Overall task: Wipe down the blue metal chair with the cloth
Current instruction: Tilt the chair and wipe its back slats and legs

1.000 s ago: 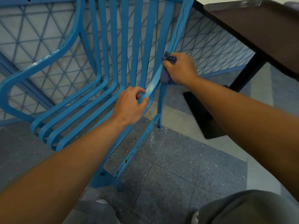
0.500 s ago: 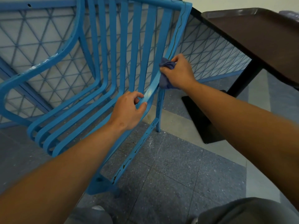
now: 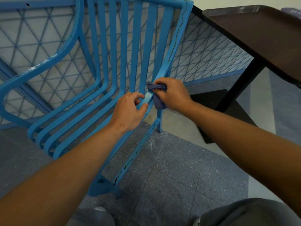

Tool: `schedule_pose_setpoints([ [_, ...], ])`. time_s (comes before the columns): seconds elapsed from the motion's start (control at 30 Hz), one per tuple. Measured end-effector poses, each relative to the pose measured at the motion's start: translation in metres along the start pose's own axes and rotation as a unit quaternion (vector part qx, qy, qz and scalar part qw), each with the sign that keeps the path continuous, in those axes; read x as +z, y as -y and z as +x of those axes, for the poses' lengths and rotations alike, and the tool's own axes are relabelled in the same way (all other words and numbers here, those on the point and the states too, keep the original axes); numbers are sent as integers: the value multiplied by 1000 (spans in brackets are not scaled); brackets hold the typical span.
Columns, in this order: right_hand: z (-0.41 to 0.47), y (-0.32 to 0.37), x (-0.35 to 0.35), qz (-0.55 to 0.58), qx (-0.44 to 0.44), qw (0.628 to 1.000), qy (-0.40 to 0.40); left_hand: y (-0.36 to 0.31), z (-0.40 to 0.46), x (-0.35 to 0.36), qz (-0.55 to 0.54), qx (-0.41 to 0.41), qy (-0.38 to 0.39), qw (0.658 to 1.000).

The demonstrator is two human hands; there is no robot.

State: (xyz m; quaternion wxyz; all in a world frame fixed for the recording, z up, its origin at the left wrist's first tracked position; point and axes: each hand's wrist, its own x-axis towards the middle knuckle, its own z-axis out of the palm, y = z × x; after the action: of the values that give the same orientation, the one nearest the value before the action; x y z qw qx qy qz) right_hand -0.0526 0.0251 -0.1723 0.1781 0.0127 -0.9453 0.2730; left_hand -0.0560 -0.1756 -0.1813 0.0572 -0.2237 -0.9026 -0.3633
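The blue metal chair point(image 3: 114, 62) is seen standing on the speckled floor point(image 3: 171, 185), in front of a mesh fence point(image 3: 211, 51) and to the left of a dark table point(image 3: 260, 38). At the left, the curved armrest loop is seen; the slats are run from the seat's front edge at lower left, bent upward, and carried to the top rail at upper right. The chair's long axis is thus laid from lower left to upper right, the seat being faced toward the left and the back leaned toward the table.

Toward the middle, the outermost slat is gripped by the left hand point(image 3: 130, 110), fingers curled round it just below the bend, so the frame is steadied. Just to its right, the bunched cloth point(image 3: 157, 95) is clutched in the right hand point(image 3: 174, 95) and pressed against the same slat.

The stroke is probably best done with the cloth wrapped round the slat's edges and drawn along its length, while the bracing grip is kept clear of the cloth's path. The dark streaks on the lower side rail are judged to need firmer pressure.
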Motion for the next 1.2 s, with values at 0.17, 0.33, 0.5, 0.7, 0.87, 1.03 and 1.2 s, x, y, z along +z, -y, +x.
schedule_pose_setpoints([
  [0.17, 27, -1, -12, 14, 66, 997, -43, 0, 1, -1, -5, 1, 1, 1000],
  [0.33, -9, 12, 5, 15, 7, 1000, 9, 0, -1, 0, -2, 3, -6, 1000],
  [0.5, 1, 8, -3, -17, 5, 1000, 18, 1, 0, 1, -3, 8, -13, 1000],
  [0.7, 25, 9, -13, -18, 83, 996, -35, 3, 1, 1, -6, 3, -18, 1000],
  [0.87, -10, 17, 2, -15, 22, 999, 23, 3, 1, 3, -1, 9, -19, 1000],
  [1.03, 7, 13, -5, -44, 39, 998, -2, 6, 0, 4, -1, 15, -23, 1000],
  [1.2, 40, 1, -25, -29, 112, 991, -70, 5, 1, 3, -8, 10, -23, 1000],
])
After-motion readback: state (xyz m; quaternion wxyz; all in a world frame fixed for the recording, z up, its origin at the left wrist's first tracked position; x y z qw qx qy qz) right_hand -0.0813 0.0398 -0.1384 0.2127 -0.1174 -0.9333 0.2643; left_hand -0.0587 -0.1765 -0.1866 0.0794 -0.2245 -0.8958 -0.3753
